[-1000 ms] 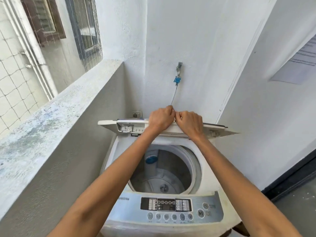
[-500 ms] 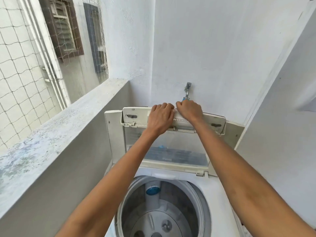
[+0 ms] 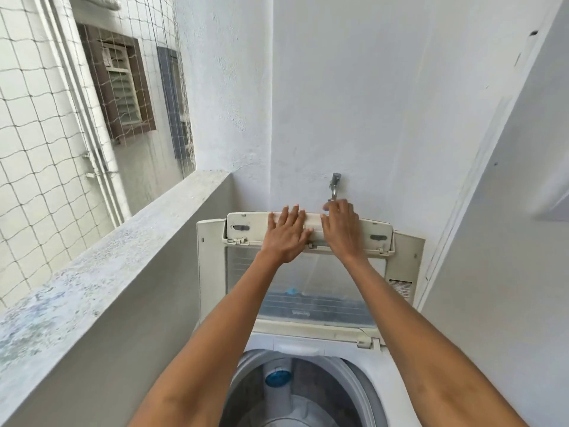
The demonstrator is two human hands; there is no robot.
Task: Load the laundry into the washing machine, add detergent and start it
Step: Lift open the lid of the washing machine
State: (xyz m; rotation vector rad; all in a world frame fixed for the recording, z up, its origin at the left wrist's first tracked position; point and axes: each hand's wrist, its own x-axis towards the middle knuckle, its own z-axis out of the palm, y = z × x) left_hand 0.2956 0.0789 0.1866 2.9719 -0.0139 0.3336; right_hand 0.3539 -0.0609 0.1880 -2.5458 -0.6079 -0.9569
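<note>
With the lid (image 3: pixel 308 266) stood upright against the wall, the left hand (image 3: pixel 286 238) and right hand (image 3: pixel 341 231) press flat, fingers straight, on its top edge, leaving the empty drum (image 3: pixel 295 392) open below them for laundry, which is not in view.

Both forearms bare to the left hand (image 3: pixel 288 234) and right hand (image 3: pixel 341 229), no sleeves visible

Both arms reach forward; left hand (image 3: pixel 288 234) and right hand (image 3: pixel 340 229) lie side by side, fingers straight, against the raised lid (image 3: pixel 381 238).
</note>
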